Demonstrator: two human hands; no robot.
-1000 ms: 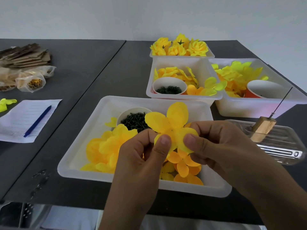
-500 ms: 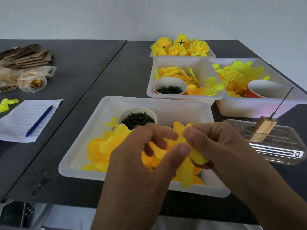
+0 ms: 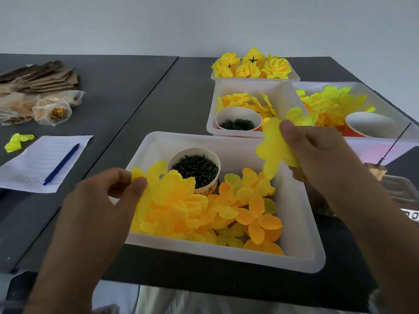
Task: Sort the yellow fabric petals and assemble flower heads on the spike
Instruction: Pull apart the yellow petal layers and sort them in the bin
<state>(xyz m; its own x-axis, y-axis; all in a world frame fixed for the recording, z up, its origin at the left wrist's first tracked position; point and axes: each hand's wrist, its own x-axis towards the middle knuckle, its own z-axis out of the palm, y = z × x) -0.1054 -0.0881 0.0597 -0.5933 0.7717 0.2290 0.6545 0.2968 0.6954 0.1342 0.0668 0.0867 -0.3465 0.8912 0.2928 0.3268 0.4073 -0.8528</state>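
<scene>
Yellow fabric, thin and round-lobed: the right hand (image 3: 317,155) pinches one petal layer (image 3: 273,148) between thumb and fingers, above the near tray's (image 3: 226,254) far right corner. The left hand (image 3: 102,200) pinches a petal's edge (image 3: 140,175) on the ruffled pile (image 3: 176,205) at the tray's left rim. A thin spike (image 3: 395,143) in its wood block (image 3: 377,172) stands right, apart.

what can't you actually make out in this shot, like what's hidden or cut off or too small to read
Head view only:
- Wooden spike base: mostly hidden behind the right hand.
- Clear tray: covered by the right forearm and cut off by the frame edge.
- Notepaper: writing too small to read.
- Paper cup: print blurred, partly hidden by petals.
- Plastic bags: contents too small to identify.
- Left hand: how many petal layers it pinches is unclear.
</scene>
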